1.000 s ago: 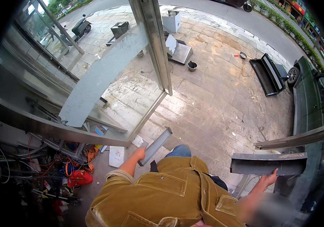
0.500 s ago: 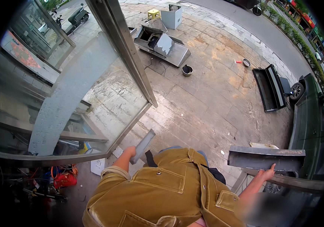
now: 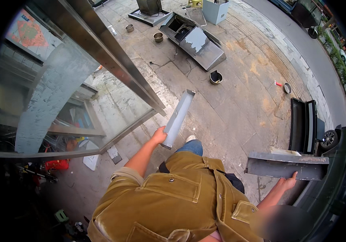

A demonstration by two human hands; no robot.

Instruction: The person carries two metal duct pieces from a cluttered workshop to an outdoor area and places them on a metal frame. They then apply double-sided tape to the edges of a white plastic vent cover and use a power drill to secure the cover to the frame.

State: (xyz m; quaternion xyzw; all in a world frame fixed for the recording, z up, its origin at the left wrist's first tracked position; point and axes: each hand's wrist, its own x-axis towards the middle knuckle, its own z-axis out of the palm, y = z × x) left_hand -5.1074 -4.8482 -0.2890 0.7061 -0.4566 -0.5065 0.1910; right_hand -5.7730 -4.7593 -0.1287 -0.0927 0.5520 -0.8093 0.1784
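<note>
My left hand is closed round the near end of a narrow grey metal channel, which slants up and away in front of me. On the right, my right hand grips the lower edge of a wider dark grey metal trough, its thumb against the metal and its other fingers hidden. A pale strip shows just behind that trough. The two metal pieces are well apart, one on each side of my body.
A framed glass door stands close on my left. On the paving ahead are a range hood body, a cup with a dark rim, small metal cups and a round dish. A black housing lies near a parked car.
I have moved forward past the glass door's edge. My left hand has swung the narrow channel forward and up; the right hand still carries the wider trough.
</note>
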